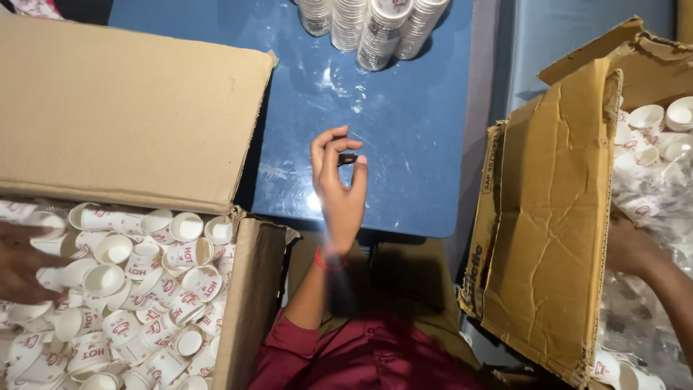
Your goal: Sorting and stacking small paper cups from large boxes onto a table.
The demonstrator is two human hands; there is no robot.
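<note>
Far off to the left of my left hand, another person's hand was down in the open cardboard box, blurred, resting among the loose white paper cups with red print that filled it. Over to my left hand: it hung above the blue table, just right of that box's wall, fingers loosely curled toward the thumb and gripping nothing at all, a red band on the wrist. Beyond the fingertips, at the table's far edge, leaned several stacks of nested cups, well apart from the hand. Moving right, a torn, creased box flap stood up between my two hands. Behind it my right hand had gone into the second box, its fingers hidden by the flap, so I could not tell whether it gripped anything. Just past it lay crinkled clear plastic wrap and more white cups.
</note>
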